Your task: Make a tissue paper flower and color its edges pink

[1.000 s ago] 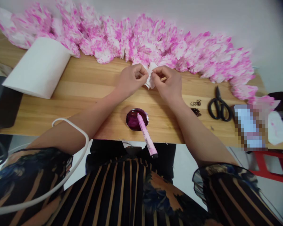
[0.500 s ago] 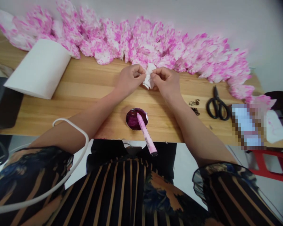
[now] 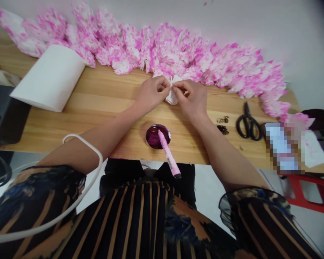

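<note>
"Pinching what, with those two hands?"

"One piece of white tissue paper point(image 3: 172, 98). The left hand point(image 3: 153, 91) grips it between thumb and forefinger on one side, and the right hand point(image 3: 192, 95) does the same on the other. Their fingertips almost meet, and the paper looks gathered between them."

"Where is it, exactly?"

"Over the wooden table point(image 3: 105, 90), just before the long row of pink-and-white paper flowers point(image 3: 178, 52). Whether it touches the wood, I can't tell."

"Which way does it point?"

"Its long axis runs front to back: one end toward the person's body, the other toward the flowers, leaning slightly right."

"And how many flowers?"

"They overlap too much to count."

"The rest, then?"

"One small dish point(image 3: 152, 139), dark purple inside, and one pink marker point(image 3: 167, 153) lying over its rim, the black end out past the table's near edge. One pair of black scissors point(image 3: 250, 127), blades pointing away from the person. Two little heaps of dark wire bits point(image 3: 223, 130), left of the scissors. One large white sheet point(image 3: 50, 77), curved, far left."
</note>
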The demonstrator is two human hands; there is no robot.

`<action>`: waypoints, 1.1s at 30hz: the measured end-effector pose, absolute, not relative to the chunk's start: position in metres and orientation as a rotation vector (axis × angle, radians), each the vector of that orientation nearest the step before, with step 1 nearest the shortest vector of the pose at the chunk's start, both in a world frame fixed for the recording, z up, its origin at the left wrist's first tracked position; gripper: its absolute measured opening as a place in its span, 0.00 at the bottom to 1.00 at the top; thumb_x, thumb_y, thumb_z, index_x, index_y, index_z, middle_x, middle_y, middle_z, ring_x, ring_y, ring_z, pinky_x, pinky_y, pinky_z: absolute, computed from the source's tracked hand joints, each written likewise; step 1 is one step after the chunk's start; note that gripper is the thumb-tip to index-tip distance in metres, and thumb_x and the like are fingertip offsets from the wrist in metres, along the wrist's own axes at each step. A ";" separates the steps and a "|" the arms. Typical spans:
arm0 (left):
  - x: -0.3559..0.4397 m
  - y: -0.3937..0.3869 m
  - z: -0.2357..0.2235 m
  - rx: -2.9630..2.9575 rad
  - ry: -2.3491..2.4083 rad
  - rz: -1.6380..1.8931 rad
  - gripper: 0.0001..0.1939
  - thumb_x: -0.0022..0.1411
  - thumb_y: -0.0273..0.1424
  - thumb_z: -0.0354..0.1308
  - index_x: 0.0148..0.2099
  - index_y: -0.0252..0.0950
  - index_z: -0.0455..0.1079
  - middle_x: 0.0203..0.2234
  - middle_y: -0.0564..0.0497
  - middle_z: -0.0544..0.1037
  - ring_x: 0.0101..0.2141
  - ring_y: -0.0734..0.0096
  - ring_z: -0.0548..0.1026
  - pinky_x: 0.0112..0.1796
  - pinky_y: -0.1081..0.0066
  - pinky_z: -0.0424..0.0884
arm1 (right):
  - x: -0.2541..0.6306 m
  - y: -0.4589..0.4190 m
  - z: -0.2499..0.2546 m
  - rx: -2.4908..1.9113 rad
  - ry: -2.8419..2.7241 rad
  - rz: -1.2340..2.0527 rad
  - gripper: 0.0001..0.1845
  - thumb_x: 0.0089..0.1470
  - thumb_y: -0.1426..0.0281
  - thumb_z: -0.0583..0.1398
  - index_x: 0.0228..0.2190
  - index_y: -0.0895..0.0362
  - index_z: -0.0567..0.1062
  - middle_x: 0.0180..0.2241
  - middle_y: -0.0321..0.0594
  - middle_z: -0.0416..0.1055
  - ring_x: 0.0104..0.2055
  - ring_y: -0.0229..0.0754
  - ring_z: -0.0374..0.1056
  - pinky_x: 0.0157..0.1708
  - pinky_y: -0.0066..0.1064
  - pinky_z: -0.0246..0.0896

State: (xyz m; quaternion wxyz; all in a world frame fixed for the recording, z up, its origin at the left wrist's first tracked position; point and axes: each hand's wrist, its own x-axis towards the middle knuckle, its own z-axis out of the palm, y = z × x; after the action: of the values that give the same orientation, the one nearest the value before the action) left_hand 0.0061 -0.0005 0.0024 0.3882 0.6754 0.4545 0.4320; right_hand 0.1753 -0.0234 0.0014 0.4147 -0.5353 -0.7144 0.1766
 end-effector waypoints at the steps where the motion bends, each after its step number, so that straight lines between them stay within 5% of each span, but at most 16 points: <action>1: 0.006 0.000 0.002 1.709 1.155 1.100 0.07 0.60 0.24 0.59 0.30 0.38 0.69 0.27 0.52 0.78 0.31 0.73 0.74 0.33 0.75 0.67 | 0.175 -0.023 0.001 -1.342 -1.784 0.459 0.08 0.61 0.61 0.62 0.34 0.50 0.79 0.35 0.40 0.78 0.41 0.47 0.73 0.42 0.39 0.68; 8: 0.004 0.001 0.001 1.706 1.157 1.113 0.06 0.59 0.24 0.61 0.30 0.37 0.69 0.25 0.53 0.76 0.29 0.73 0.73 0.33 0.73 0.67 | 0.177 -0.013 -0.013 -1.324 -1.640 0.646 0.11 0.61 0.59 0.61 0.33 0.52 0.78 0.26 0.35 0.73 0.30 0.41 0.70 0.31 0.35 0.68; 21: 0.005 -0.002 0.002 1.706 1.133 1.113 0.06 0.61 0.24 0.60 0.31 0.37 0.69 0.27 0.53 0.77 0.30 0.73 0.74 0.34 0.73 0.67 | 0.170 -0.027 0.004 -1.334 -1.782 0.393 0.09 0.61 0.62 0.62 0.32 0.51 0.80 0.33 0.38 0.79 0.36 0.43 0.72 0.38 0.35 0.67; 33: 0.002 0.001 0.000 1.693 1.111 1.112 0.05 0.59 0.23 0.58 0.31 0.35 0.67 0.25 0.54 0.75 0.29 0.76 0.71 0.33 0.76 0.65 | 0.173 -0.018 -0.008 -1.267 -1.597 0.736 0.17 0.62 0.53 0.60 0.33 0.53 0.77 0.27 0.34 0.71 0.28 0.37 0.67 0.30 0.31 0.65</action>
State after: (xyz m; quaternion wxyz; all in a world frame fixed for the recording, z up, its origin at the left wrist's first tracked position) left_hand 0.0025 0.0010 0.0003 0.4039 0.6704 0.4399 0.4404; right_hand 0.1725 -0.0177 -0.0076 0.4683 -0.5166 -0.6511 0.2999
